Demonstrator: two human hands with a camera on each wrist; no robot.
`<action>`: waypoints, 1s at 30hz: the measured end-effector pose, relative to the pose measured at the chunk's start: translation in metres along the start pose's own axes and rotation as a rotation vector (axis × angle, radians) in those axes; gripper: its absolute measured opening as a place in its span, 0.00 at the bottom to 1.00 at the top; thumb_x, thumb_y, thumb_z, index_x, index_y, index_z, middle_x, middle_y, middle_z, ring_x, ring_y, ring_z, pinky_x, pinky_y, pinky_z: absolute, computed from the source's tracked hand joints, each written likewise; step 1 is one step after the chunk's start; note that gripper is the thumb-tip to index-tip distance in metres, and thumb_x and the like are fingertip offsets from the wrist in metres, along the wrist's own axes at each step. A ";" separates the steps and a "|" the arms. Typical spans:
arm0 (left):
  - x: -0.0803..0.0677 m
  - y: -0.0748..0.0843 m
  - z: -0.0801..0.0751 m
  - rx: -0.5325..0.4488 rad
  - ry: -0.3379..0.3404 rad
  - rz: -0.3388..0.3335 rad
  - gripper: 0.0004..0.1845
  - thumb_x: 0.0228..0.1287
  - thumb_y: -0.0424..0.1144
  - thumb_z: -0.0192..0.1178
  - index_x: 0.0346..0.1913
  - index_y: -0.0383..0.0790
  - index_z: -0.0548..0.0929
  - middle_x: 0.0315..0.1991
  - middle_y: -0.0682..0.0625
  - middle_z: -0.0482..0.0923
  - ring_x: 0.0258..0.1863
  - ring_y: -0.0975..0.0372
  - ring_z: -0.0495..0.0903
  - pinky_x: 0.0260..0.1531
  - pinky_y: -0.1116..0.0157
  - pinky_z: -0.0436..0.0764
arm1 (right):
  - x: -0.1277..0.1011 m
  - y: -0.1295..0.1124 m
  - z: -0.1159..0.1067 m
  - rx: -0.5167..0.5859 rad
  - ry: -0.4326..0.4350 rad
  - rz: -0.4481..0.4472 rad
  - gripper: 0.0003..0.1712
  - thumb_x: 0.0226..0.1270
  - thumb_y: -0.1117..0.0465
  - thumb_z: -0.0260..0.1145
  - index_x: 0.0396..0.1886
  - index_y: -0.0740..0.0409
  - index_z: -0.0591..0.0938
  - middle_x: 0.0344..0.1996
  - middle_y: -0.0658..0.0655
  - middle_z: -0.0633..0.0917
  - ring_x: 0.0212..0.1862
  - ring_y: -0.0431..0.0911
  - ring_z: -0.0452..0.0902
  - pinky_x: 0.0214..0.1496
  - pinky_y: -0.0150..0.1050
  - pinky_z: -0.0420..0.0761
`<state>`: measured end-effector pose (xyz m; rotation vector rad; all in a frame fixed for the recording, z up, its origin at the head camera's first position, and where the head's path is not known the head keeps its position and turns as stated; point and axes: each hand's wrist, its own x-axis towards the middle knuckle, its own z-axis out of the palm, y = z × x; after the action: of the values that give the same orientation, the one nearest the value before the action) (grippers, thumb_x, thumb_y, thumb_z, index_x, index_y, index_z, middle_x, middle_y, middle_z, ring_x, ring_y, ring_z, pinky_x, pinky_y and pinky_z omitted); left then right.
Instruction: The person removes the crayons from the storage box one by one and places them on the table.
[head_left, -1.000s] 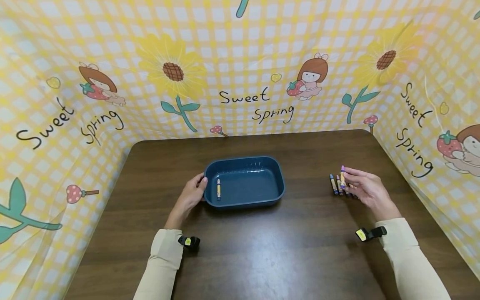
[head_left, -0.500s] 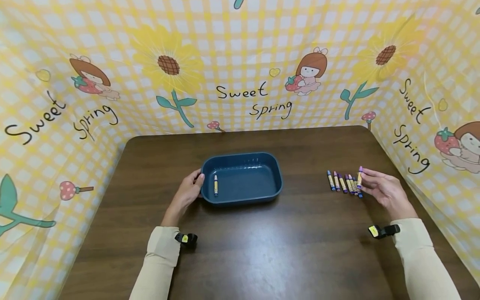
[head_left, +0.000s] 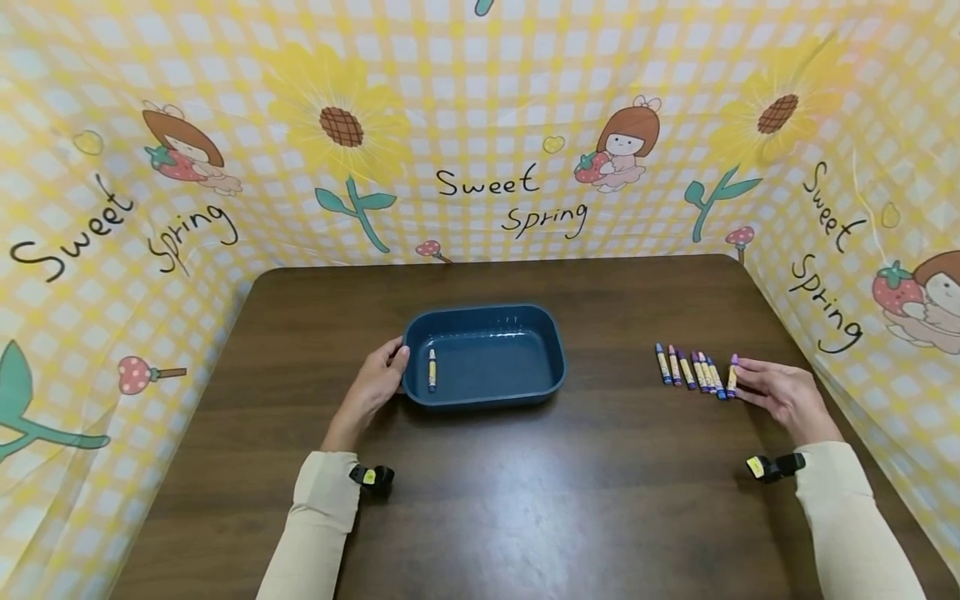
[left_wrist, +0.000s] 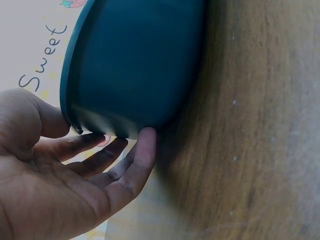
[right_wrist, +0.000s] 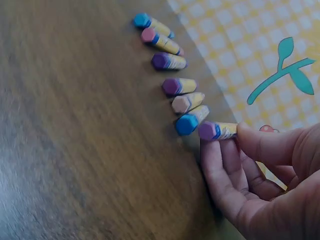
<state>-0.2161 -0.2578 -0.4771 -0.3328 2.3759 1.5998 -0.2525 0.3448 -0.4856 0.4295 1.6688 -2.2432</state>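
Observation:
At the left end of a dark blue rectangular tray, my left hand holds on, thumb at the rim and fingers against the outer wall. One yellow-wrapped crayon lies inside the tray, near its left side. On the right, my right hand pinches a light purple crayon between thumb and fingers, at the near right end of a loose row. That row has several crayons side by side, among them a light blue one, a pink one and a bright blue one.
Everything stands on a dark brown wooden table. Yellow checked cloth with printed flowers and figures rises along the back and both sides. Black wrist straps sit over the sleeves.
My right hand has moved right along the row and lowered with the light purple crayon, bringing it down beside the others. The rest of the row is uncovered. The left hand keeps its hold.

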 end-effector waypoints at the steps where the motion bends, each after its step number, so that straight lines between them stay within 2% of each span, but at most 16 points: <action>1: 0.000 0.000 0.000 0.000 0.000 -0.003 0.30 0.84 0.50 0.37 0.81 0.42 0.53 0.70 0.37 0.67 0.58 0.49 0.75 0.55 0.55 0.83 | -0.001 0.001 -0.001 -0.002 -0.001 -0.004 0.23 0.70 0.80 0.59 0.29 0.52 0.92 0.31 0.46 0.91 0.35 0.38 0.88 0.37 0.37 0.88; 5: -0.001 0.002 0.001 0.005 0.002 -0.002 0.30 0.84 0.51 0.37 0.81 0.43 0.53 0.71 0.37 0.67 0.59 0.49 0.74 0.57 0.54 0.82 | -0.005 0.003 0.000 -0.033 0.008 -0.031 0.24 0.70 0.81 0.58 0.29 0.53 0.92 0.30 0.46 0.91 0.35 0.37 0.87 0.38 0.35 0.88; 7: -0.002 0.003 0.001 0.008 0.002 0.004 0.30 0.84 0.50 0.37 0.81 0.42 0.53 0.71 0.37 0.66 0.60 0.49 0.74 0.58 0.53 0.81 | -0.006 0.002 0.003 -0.085 0.025 -0.054 0.25 0.69 0.80 0.58 0.28 0.52 0.92 0.29 0.45 0.90 0.34 0.36 0.87 0.37 0.34 0.88; 11: -0.002 0.004 0.000 0.010 0.005 0.011 0.30 0.85 0.50 0.37 0.81 0.41 0.53 0.71 0.36 0.66 0.59 0.48 0.74 0.58 0.53 0.81 | -0.002 0.001 0.012 -0.296 0.109 -0.096 0.22 0.68 0.78 0.62 0.26 0.48 0.90 0.25 0.39 0.88 0.30 0.33 0.85 0.35 0.31 0.87; 15: -0.002 0.003 0.000 0.007 0.007 0.007 0.30 0.85 0.50 0.38 0.81 0.42 0.54 0.71 0.36 0.66 0.59 0.48 0.74 0.57 0.53 0.82 | 0.004 0.000 0.020 -0.538 0.232 -0.113 0.08 0.68 0.74 0.65 0.37 0.68 0.90 0.21 0.37 0.85 0.26 0.32 0.83 0.32 0.31 0.86; 17: -0.003 0.003 0.001 0.005 0.004 -0.002 0.31 0.84 0.50 0.38 0.81 0.42 0.53 0.72 0.36 0.66 0.60 0.48 0.74 0.58 0.52 0.81 | 0.005 0.001 0.023 -0.634 0.292 -0.113 0.11 0.67 0.74 0.65 0.44 0.79 0.86 0.20 0.39 0.84 0.24 0.33 0.82 0.31 0.32 0.86; 19: -0.004 0.002 0.001 0.000 0.001 -0.010 0.31 0.84 0.50 0.38 0.82 0.42 0.53 0.73 0.36 0.64 0.61 0.48 0.74 0.59 0.52 0.81 | 0.006 0.002 0.026 -0.697 0.336 -0.108 0.16 0.66 0.74 0.66 0.49 0.83 0.82 0.20 0.43 0.85 0.22 0.34 0.82 0.30 0.33 0.86; 23: -0.005 0.001 0.001 -0.002 -0.002 -0.018 0.31 0.85 0.50 0.37 0.82 0.42 0.52 0.75 0.36 0.62 0.62 0.48 0.73 0.61 0.50 0.80 | 0.006 0.004 0.031 -0.795 0.389 -0.119 0.18 0.65 0.72 0.68 0.50 0.82 0.82 0.24 0.53 0.87 0.21 0.34 0.81 0.27 0.33 0.86; 25: -0.005 0.001 0.000 0.001 0.000 -0.018 0.31 0.85 0.50 0.37 0.82 0.42 0.52 0.75 0.36 0.62 0.62 0.48 0.73 0.61 0.51 0.80 | 0.007 0.005 0.033 -0.889 0.394 -0.151 0.17 0.66 0.70 0.69 0.49 0.80 0.83 0.26 0.59 0.89 0.21 0.34 0.81 0.26 0.32 0.85; 28: -0.005 0.001 0.000 0.004 0.005 -0.017 0.31 0.85 0.50 0.37 0.82 0.41 0.52 0.75 0.37 0.63 0.61 0.48 0.73 0.60 0.52 0.80 | 0.006 0.006 0.036 -1.062 0.414 -0.203 0.16 0.65 0.65 0.70 0.45 0.76 0.86 0.27 0.62 0.89 0.22 0.34 0.77 0.25 0.29 0.80; 30: -0.004 0.000 -0.001 0.009 0.008 -0.015 0.31 0.85 0.50 0.37 0.82 0.41 0.52 0.74 0.37 0.63 0.61 0.48 0.73 0.59 0.52 0.81 | 0.006 0.006 0.036 -1.125 0.417 -0.233 0.15 0.65 0.64 0.71 0.43 0.75 0.86 0.26 0.62 0.89 0.22 0.35 0.75 0.23 0.28 0.77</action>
<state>-0.2122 -0.2581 -0.4754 -0.3556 2.3802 1.5837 -0.2574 0.3079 -0.4833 0.4070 2.9331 -1.0060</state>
